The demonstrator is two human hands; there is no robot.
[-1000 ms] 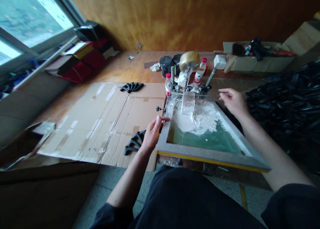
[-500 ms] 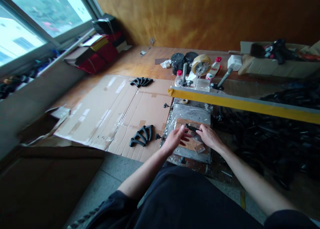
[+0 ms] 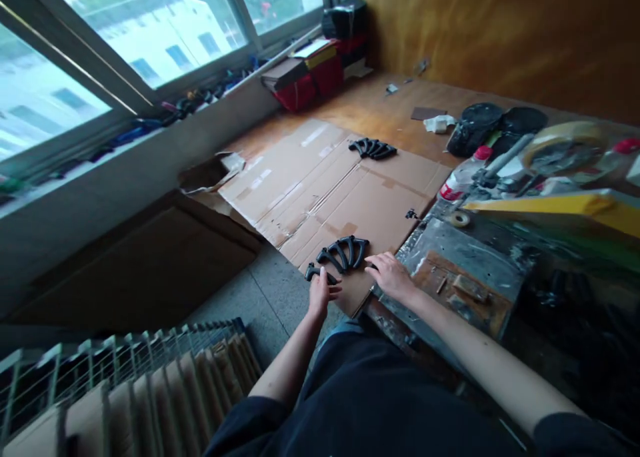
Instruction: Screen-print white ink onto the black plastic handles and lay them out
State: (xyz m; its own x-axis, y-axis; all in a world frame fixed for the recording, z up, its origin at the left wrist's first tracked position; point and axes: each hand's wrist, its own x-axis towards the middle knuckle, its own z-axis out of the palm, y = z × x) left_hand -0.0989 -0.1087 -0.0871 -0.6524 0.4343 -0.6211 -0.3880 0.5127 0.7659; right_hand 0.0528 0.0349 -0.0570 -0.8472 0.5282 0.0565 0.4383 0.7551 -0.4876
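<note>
My left hand (image 3: 323,296) is closed on a black curved handle (image 3: 314,271), a plastic-looking part, at the near edge of the cardboard sheet (image 3: 395,187). Just beyond it lies a fanned row of several similar black handles (image 3: 345,252). To the right of that row is my right hand (image 3: 393,277), its fingers loosely bent and apart. A small dark patch shows under its fingertips, and I cannot make out what it is. Another fan of black handles (image 3: 373,148) rests farther back on the cardboard.
On the right is a metal plate fixture (image 3: 433,244) with a wooden block, under a yellow-edged bar (image 3: 550,207). A bottle (image 3: 463,174), black tubs (image 3: 475,127) and a tape roll (image 3: 567,147) stand behind. A rack with cardboard (image 3: 165,397) stands at lower left.
The view has swung left. Both hands have moved from the metal fixture to the near fan of handles on the cardboard. The black handle is now in my left hand.
</note>
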